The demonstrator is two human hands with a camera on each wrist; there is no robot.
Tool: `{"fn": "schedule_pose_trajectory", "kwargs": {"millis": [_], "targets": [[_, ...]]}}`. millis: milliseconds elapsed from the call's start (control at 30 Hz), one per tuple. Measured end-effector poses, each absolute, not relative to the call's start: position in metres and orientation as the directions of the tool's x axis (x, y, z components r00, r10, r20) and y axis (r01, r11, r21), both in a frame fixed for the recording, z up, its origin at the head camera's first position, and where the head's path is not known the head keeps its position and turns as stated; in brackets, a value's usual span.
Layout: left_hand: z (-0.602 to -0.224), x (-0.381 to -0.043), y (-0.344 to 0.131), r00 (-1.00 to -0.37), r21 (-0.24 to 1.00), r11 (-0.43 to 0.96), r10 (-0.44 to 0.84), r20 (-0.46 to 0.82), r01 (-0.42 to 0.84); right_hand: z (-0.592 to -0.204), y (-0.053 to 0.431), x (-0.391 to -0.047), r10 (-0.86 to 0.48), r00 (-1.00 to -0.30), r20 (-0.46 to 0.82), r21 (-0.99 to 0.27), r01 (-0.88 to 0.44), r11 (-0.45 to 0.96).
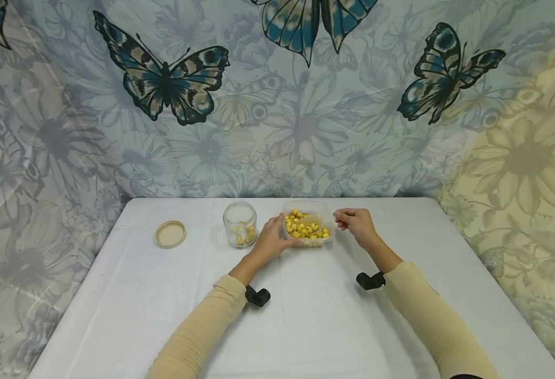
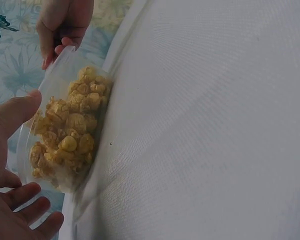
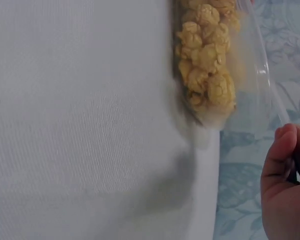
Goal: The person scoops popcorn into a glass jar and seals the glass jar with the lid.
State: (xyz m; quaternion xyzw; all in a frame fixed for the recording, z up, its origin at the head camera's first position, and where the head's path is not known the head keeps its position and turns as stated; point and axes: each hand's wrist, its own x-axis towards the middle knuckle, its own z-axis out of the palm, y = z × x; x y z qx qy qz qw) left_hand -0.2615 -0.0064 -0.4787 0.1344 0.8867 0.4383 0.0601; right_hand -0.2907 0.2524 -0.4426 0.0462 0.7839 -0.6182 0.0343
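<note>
A clear plastic container (image 1: pixel 313 243) with yellow popcorn (image 1: pixel 300 229) in it stands toward the back of the table. My left hand (image 1: pixel 271 237) holds it at the left side, thumb along the near side and fingers spread around the corner. At its right edge, my right hand (image 1: pixel 358 225) has curled fingers, pinching a thin, clear strip like a handle (image 3: pixel 281 104) that reaches toward the container. A pale, see-through shape lies among the popcorn; its kind cannot be told. Just left of my left hand is an uncovered clear jar (image 1: pixel 232 217) with some popcorn at its bottom.
A round beige lid (image 1: pixel 170 235) lies on the white-covered table (image 1: pixel 306 316), left of the jar. Behind the table's far edge hangs a butterfly-and-flower patterned cloth (image 1: pixel 306 131). Both wrists carry small black cameras (image 1: pixel 257 297).
</note>
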Motion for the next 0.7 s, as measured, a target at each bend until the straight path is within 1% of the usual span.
{"fn": "schedule_pose_trajectory", "kwargs": {"millis": [100,167,333,467,700], "targets": [[-0.4786,-0.2622,-0.0066,-0.956,0.788,0.586,0.295,0.013,0.191,-0.4421,0.2496,-0.2892,0.065,-0.982,-0.180,-0.958,0.190,0.216],[-0.4781,-0.2626,-0.0068,-0.956,0.787,0.587,0.292,0.013,0.190,-0.4410,0.2479,-0.2876,0.087,-0.969,-0.233,-0.953,0.245,0.177],[-0.4769,-0.2627,-0.0070,-0.958,0.787,0.589,0.287,0.008,0.183,-0.4388,0.2457,-0.2844,0.110,-0.931,-0.347,-0.937,0.350,0.003],[-0.4772,-0.2628,-0.0062,-0.958,0.785,0.591,0.286,0.013,0.187,-0.4390,0.2462,-0.2848,0.121,-0.921,-0.371,-0.928,0.363,-0.082],[-0.4777,-0.2622,-0.0051,-0.959,0.775,0.606,0.283,0.003,0.181,-0.4378,0.2427,-0.2865,0.126,-0.919,-0.373,-0.927,0.362,-0.099]]}}
